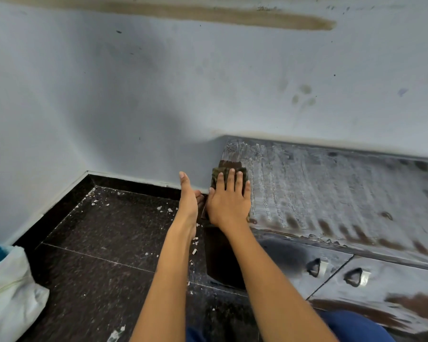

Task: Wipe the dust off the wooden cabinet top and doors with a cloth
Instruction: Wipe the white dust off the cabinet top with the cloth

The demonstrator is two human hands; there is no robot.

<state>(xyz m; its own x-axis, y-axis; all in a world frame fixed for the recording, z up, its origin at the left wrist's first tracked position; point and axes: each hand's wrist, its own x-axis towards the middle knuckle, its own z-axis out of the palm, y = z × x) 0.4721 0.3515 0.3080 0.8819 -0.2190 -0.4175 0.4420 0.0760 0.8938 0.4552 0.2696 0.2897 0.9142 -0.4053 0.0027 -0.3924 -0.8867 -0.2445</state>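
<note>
Right hand (229,202) presses cloth (229,175) on cabinet top (331,188).

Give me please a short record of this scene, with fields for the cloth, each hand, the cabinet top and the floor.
cloth: dark folded cloth, at the left end of the cabinet top
right hand: right hand presses flat on the cloth, fingers straight
left hand: left hand open, beside the cabinet edge, holding nothing
cabinet top: cabinet top mostly covered in grey dust, streaked
floor: dark tiled floor with white crumbs

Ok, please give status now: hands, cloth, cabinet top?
Right hand flat on cloth, left corner of cabinet top. Left hand open beside the edge. Top mostly dusty. Nothing obstructing.
</note>
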